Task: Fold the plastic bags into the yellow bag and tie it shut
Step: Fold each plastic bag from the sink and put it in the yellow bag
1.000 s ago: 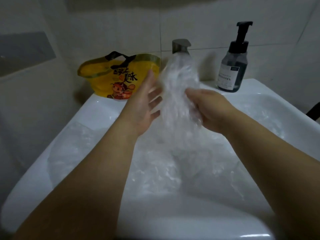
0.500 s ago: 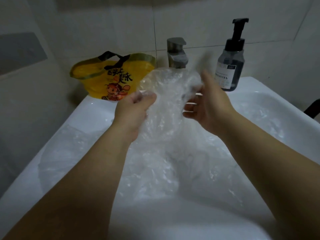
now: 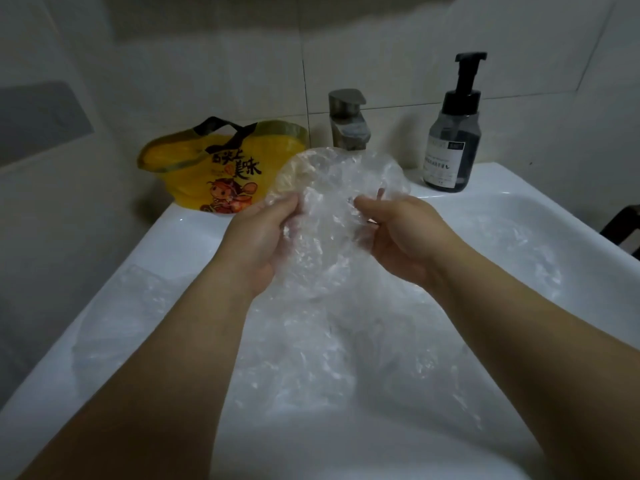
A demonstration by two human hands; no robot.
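Two hands were held close together just in front of the faucet (image 3: 348, 133), both clamped on one clear plastic bag (image 3: 332, 188). Left hand (image 3: 258, 240): fingers curled round the bag's left edge. Right hand (image 3: 401, 237): right edge pinched. The bag was held raised above the sink (image 3: 194, 233); the faucet's spout tip and the near corner of the yellow bag (image 3: 214, 171) were screened by its top. The yellow bag was stood left of the faucet on the sink ledge, mouth open, black handles on top. A pump bottle (image 3: 453, 147) was stood right of the faucet. More loose plastic (image 3: 346, 368) was spread in the basin below the faucet, partly covered by both forearms (image 3: 166, 358). A dark object (image 3: 623, 226) far right of the faucet was cut off by the frame; not identifiable.
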